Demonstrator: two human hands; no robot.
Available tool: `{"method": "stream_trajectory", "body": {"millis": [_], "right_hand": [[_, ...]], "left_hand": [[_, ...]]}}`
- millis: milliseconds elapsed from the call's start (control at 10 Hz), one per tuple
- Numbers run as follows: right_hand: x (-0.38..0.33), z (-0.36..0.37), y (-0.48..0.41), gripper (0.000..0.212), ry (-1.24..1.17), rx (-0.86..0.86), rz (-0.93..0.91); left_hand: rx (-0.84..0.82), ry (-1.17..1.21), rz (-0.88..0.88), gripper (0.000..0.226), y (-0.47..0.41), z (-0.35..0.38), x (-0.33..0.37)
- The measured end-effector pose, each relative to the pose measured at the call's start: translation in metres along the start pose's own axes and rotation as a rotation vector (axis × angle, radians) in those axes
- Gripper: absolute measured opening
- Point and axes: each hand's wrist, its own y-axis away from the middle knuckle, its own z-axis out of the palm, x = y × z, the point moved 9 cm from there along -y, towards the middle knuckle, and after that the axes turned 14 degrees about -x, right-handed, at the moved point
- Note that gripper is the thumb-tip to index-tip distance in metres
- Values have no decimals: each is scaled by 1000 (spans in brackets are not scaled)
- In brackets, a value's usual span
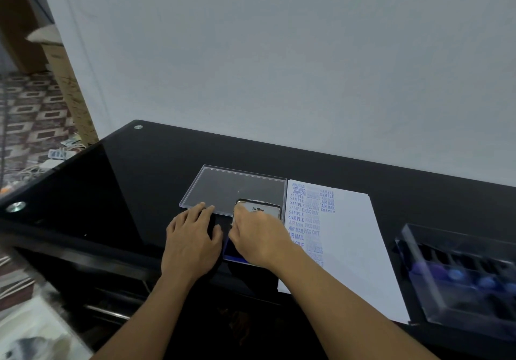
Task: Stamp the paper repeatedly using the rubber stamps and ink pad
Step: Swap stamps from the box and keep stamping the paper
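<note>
Main risk I see: left hand lies flat, fingers spread, on the dark surface just left of the ink pad, not on the pad itself, so if my right hand tugs the lid the whole pad could skid on the glossy top, probably toward the paper. Right hand is curled over the pad, fingertips pinching the edge of the raised pad lid; I can't tell whether it holds a stamp as well. Blue ink bed is exposed under that wrist, so a dropped wrist means smeared ink carried onto the sheet. Clear lid lies just beyond both hands. Paper sits just right of the right hand, stamped only down its left columns. Stamp box is well right, out of reach of either hand.
</note>
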Motion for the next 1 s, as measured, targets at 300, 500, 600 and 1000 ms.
{"method": "stream_trajectory", "body": {"millis": [300,500,600,1000], "right_hand": [[0,0,-1,12,-2,15,6],[0,1,-2,12,-4,19,2],[0,1,-3,13,2,22,-2],[1,2,-5,12,-4,36,-4]], "left_hand": [[4,-12,-1,51,0,0,-1],[6,-10,-1,51,-1,0,0],[8,-13,1,51,-1,0,-1],[15,-18,2,50,-1,0,-1]]}}
